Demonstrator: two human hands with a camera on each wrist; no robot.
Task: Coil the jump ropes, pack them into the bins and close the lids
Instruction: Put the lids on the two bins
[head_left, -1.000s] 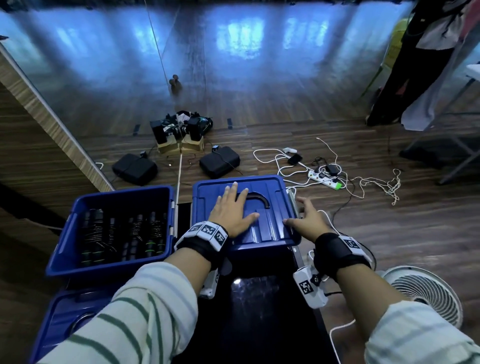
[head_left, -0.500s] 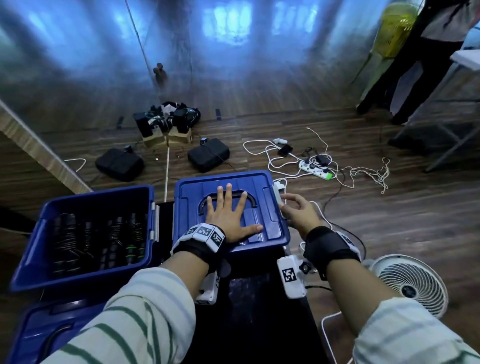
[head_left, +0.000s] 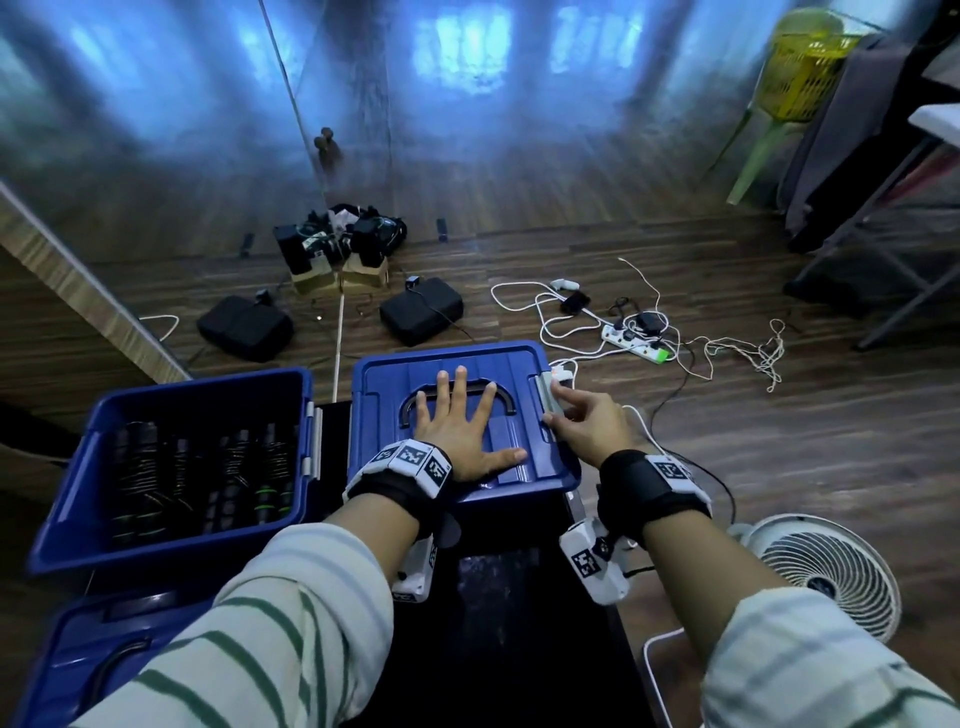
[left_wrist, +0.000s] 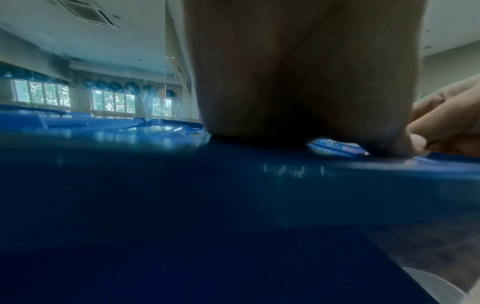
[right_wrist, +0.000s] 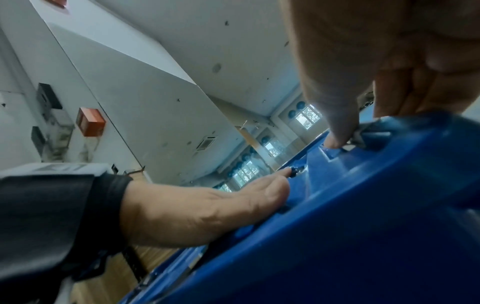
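Observation:
The blue lid (head_left: 498, 364) sits on the right bin. My left hand (head_left: 460, 431) lies flat on it with fingers spread over the black handle (head_left: 506, 402); in the left wrist view the palm (left_wrist: 298, 82) rests on the lid (left_wrist: 182, 185). My right hand (head_left: 558, 405) is at the lid's right edge and pinches the grey latch (head_left: 543, 387). In the right wrist view the thumb (right_wrist: 335, 123) presses the latch (right_wrist: 366, 133) with the fingers curled behind it. The left bin (head_left: 67, 467) stands open with coiled black jump ropes (head_left: 208, 467) inside.
A second blue lid (head_left: 88, 660) lies at the lower left. A white fan (head_left: 826, 571) stands on the floor to the right. A power strip (head_left: 636, 343) with loose cables and black cases (head_left: 421, 312) lie on the wooden floor beyond the bins.
My left hand slid from the lid's near edge to its middle, over the handle. My right hand moved from the lid's near right corner forward to the side latch.

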